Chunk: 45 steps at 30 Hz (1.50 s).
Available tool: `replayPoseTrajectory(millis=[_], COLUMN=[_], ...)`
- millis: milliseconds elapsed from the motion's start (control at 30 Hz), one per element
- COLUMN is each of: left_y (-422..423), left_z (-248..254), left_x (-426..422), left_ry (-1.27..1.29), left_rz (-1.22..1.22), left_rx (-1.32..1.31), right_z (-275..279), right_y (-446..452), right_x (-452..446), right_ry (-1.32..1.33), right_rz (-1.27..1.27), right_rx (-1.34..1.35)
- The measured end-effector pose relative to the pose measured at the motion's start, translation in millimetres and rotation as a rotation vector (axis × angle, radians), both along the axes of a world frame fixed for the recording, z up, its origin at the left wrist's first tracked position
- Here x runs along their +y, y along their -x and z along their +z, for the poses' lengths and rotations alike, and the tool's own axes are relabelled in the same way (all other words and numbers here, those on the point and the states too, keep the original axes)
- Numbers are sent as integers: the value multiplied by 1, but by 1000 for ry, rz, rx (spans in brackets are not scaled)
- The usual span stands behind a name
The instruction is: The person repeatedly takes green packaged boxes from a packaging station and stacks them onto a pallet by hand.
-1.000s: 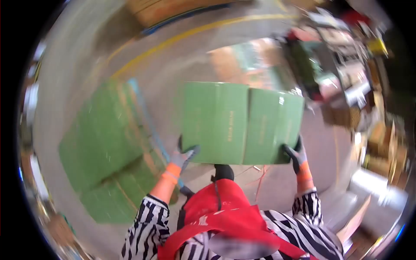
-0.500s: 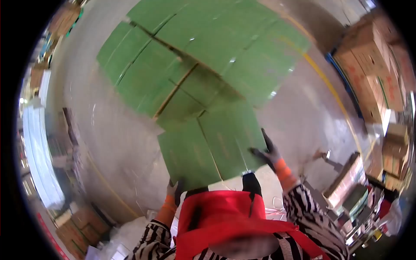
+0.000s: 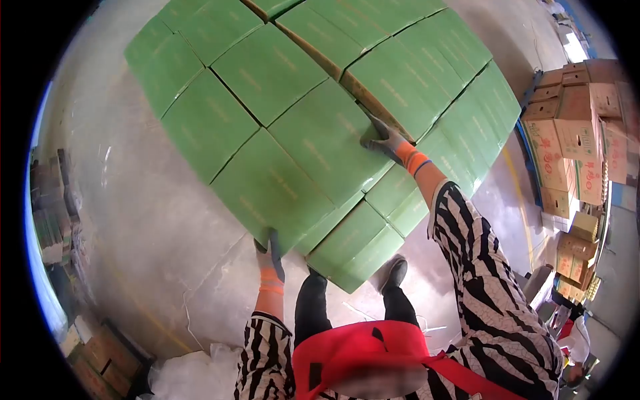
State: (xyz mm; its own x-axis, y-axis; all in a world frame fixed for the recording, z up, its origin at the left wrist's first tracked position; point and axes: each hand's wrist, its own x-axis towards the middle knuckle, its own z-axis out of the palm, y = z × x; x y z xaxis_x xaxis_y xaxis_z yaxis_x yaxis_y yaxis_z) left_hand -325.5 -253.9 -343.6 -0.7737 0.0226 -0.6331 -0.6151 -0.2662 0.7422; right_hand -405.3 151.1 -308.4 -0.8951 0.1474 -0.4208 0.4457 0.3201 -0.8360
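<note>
A large stack of green cardboard boxes (image 3: 247, 63) spreads out ahead of me. At its near side, two green boxes lie side by side between my hands: a left box (image 3: 273, 187) and a right box (image 3: 323, 143). My left hand (image 3: 271, 255), in a grey glove, grips the near corner of the left box. The right hand (image 3: 389, 141), gloved too, has its thumb on top of the right box and its fingers over the far-right edge, beside a gap. A lower green box (image 3: 357, 243) shows below this pair.
Brown cartons (image 3: 553, 147) stand on a blue pallet at the right. Dark stacked material (image 3: 50, 207) is at the left. More brown boxes (image 3: 103, 357) and white plastic wrap (image 3: 197, 373) lie at lower left. A yellow line (image 3: 523, 193) marks the concrete floor.
The two boxes have moved forward from in front of my body onto the near side of the stack. My right arm now reaches farther forward, and the stack appears closer.
</note>
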Motion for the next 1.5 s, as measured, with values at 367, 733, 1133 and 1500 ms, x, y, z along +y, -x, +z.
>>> replayPoseTrajectory(millis=[367, 733, 1133, 1500], left_y=[-16, -308, -528, -478], left_z=[48, 131, 207, 302], left_x=[23, 424, 601, 594], left_ry=[647, -311, -29, 86], left_rz=[-166, -1414, -2418, -1695], left_rx=[211, 540, 271, 96], right_z=[92, 255, 313, 283], right_y=[-138, -749, -901, -996], right_x=[-42, 147, 71, 139], right_ry=[-731, -1534, -491, -990], right_rz=[-173, -1145, -1022, -1230], right_rx=[348, -832, 278, -490])
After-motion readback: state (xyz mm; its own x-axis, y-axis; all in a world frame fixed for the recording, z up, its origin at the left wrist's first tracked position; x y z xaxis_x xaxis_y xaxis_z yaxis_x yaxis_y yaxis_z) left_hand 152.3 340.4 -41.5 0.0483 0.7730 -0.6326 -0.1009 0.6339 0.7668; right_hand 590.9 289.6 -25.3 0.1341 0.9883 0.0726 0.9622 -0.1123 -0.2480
